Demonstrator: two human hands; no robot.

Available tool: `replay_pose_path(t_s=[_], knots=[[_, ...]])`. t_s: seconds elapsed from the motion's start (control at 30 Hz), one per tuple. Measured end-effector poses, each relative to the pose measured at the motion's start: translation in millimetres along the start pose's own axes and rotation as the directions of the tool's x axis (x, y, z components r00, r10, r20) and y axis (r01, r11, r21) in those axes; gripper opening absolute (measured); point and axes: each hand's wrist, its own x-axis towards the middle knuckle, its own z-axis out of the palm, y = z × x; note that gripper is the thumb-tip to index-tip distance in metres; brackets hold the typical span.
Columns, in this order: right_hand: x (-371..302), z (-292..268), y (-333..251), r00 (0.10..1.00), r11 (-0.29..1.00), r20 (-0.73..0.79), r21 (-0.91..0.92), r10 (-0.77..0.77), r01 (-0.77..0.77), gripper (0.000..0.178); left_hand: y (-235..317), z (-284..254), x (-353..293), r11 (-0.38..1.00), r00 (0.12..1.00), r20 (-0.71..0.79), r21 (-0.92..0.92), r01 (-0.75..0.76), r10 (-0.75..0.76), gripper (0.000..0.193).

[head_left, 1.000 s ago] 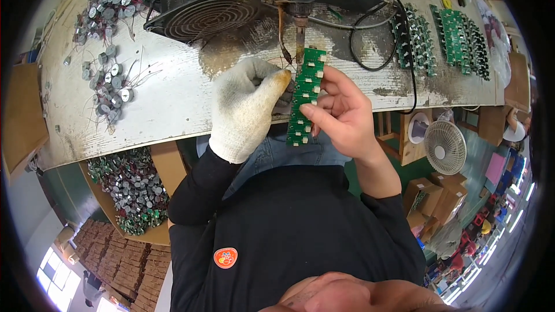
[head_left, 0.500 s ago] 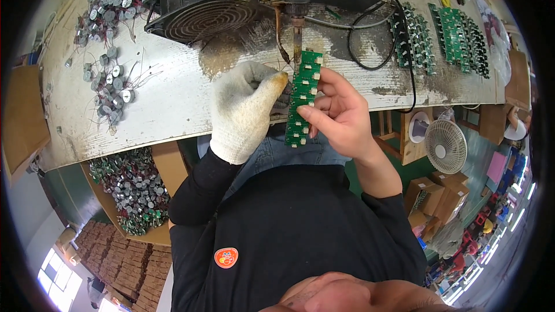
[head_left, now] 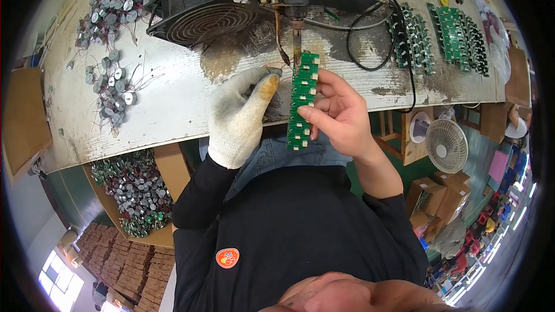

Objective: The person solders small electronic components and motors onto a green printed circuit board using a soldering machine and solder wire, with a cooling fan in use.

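Observation:
A long green circuit board [head_left: 301, 95] with small white connectors stands nearly upright in front of me. My right hand [head_left: 341, 112], bare, grips its right edge between thumb and fingers. The board's far end is at the tip of a soldering iron [head_left: 297, 40] mounted over the table, beside a thin bent metal tube [head_left: 280, 40]. My left hand [head_left: 240, 110], in a white knit glove with a stained thumb, is closed in a pinch just left of the board, apart from it. Whatever sits in its fingers is mostly hidden; thin wires show near the fingertips.
A black fan [head_left: 211, 23] lies behind my left hand. Small round wired parts [head_left: 113, 84] are heaped at the left, with more in a cardboard box [head_left: 167, 164] below. Circuit boards [head_left: 454, 37] stand in rows at the right, near a loose black cable [head_left: 351, 40].
My left hand has drawn back slightly to the left, away from the board, leaving a gap. The board has shifted a little toward me and left in my right hand.

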Motion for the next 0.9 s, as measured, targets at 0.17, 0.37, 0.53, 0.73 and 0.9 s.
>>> replay_pose_path(t_s=[0.17, 0.37, 0.53, 0.73, 0.9], knots=[[0.6, -2.7, -0.6, 1.000, 1.000, 0.000, -0.017, 0.024, -0.024, 0.054, 4.4, 5.0, -1.2, 0.990, 0.996, 0.011, -0.112, 0.085, -0.084, 0.028], [0.1, -3.1, -0.7, 1.000, 0.999, 0.001, -0.020, 0.030, -0.030, 0.054, 10.2, -6.0, 7.9, 0.990, 0.989, 0.140, 0.143, 0.019, -0.039, 0.021], [-0.7, -0.9, -2.8, 1.000, 1.000, 0.006, -0.023, 0.021, -0.021, 0.054, 10.3, -4.1, 8.8, 0.994, 0.987, 0.123, 0.013, 0.105, -0.106, 0.019], [-0.8, -0.8, -3.2, 1.000, 0.999, 0.016, -0.039, 0.013, -0.012, 0.053, 14.4, 0.7, 9.9, 0.985, 0.982, 0.093, -0.037, 0.167, -0.163, 0.020], [-1.2, -0.2, -4.3, 1.000, 0.999, 0.008, -0.040, -0.006, 0.006, 0.054, 13.0, 0.6, 11.8, 0.990, 0.986, 0.099, -0.031, 0.137, -0.134, 0.019]])
